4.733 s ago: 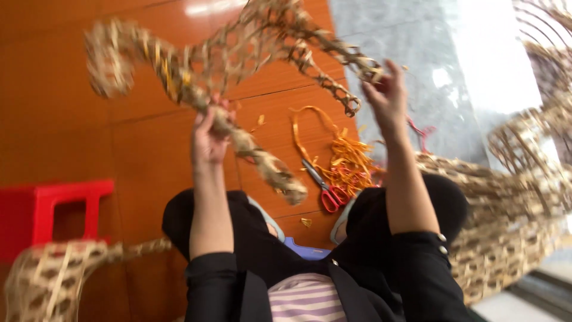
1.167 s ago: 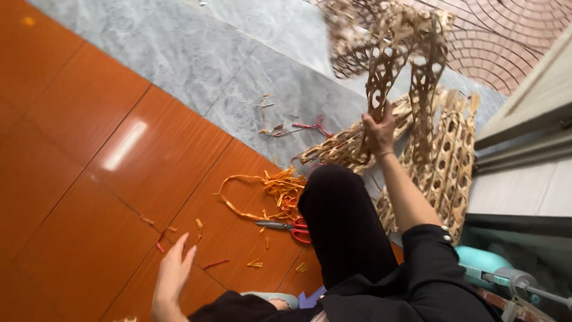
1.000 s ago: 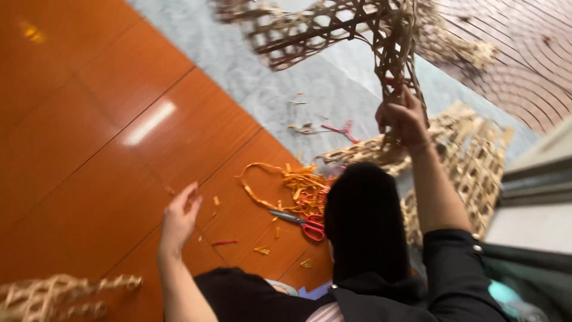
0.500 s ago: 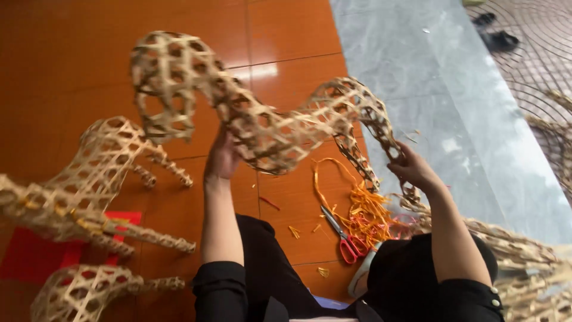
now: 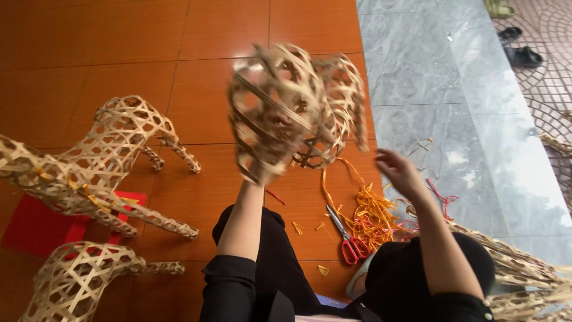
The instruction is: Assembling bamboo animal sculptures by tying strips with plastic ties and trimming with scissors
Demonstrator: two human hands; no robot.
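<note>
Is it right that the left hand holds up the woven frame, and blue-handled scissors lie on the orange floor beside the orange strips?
Not quite. The head view shows the scissors have red handles, not blue. The rest stands: the left hand holds up the woven frame, and the scissors lie on the orange floor beside the orange strips.

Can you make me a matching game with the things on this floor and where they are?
Things:
1. woven frame
2. scissors
3. shoes
4. red stool

Places:
A. top right corner, on patterned paving
B. under woven animal shapes on the left
C. held up by the left hand
D. on the orange tiles beside the orange strips

Pairs: 1-C, 2-D, 3-A, 4-B
</note>
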